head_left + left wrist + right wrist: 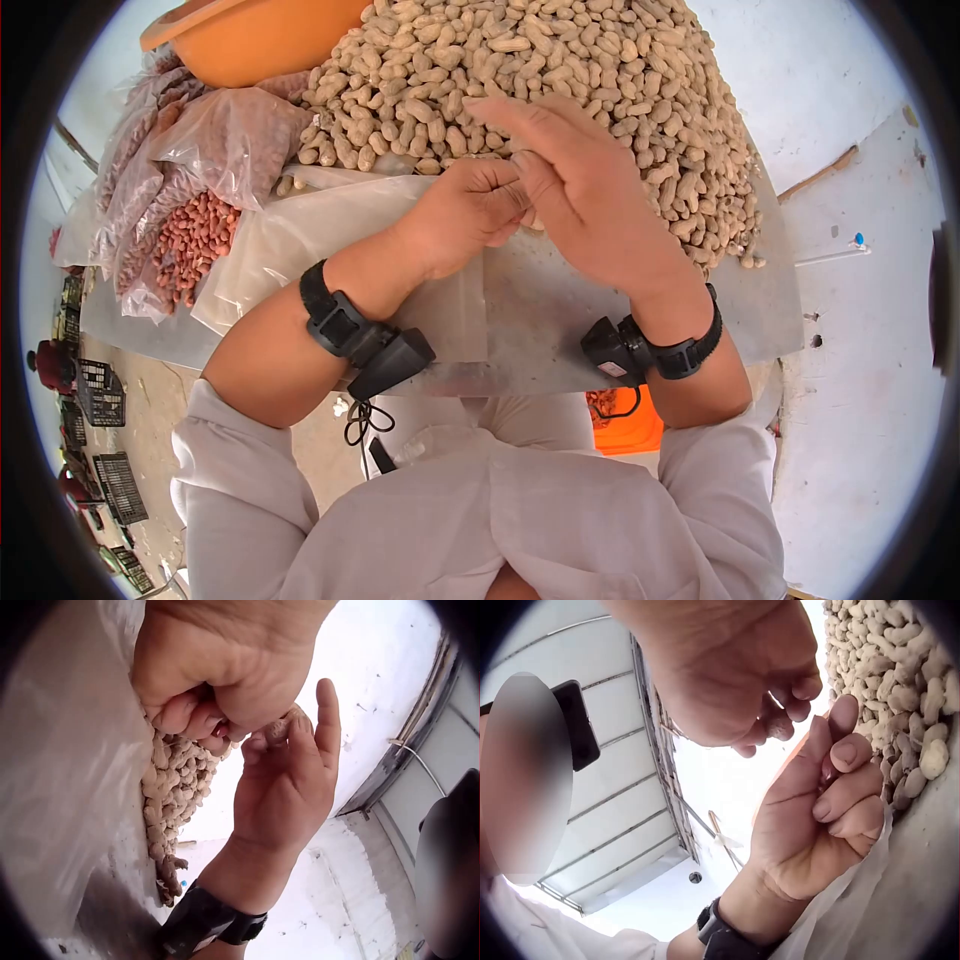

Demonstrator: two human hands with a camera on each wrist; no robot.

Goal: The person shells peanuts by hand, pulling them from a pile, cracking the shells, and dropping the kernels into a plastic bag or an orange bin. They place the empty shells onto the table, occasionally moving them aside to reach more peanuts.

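My left hand (460, 220) and right hand (590, 195) meet at the near edge of a big heap of unshelled peanuts (560, 60). A tan peanut in its shell (277, 733) is pinched between the fingers of my right hand (281, 787). The fingers of my left hand (817, 810) are curled over a red-skinned peanut kernel (826, 778), which peeks out between them; the rest of the palm is hidden. In the head view the right hand's back covers the peanut it holds.
Clear plastic bags (235, 140) with red peanut kernels (195, 240) lie left on the metal table (540, 320). Behind them stands an orange basin (260, 45). Plastic sheeting (340, 225) lies under the left forearm. An orange container (635, 425) sits below the table edge.
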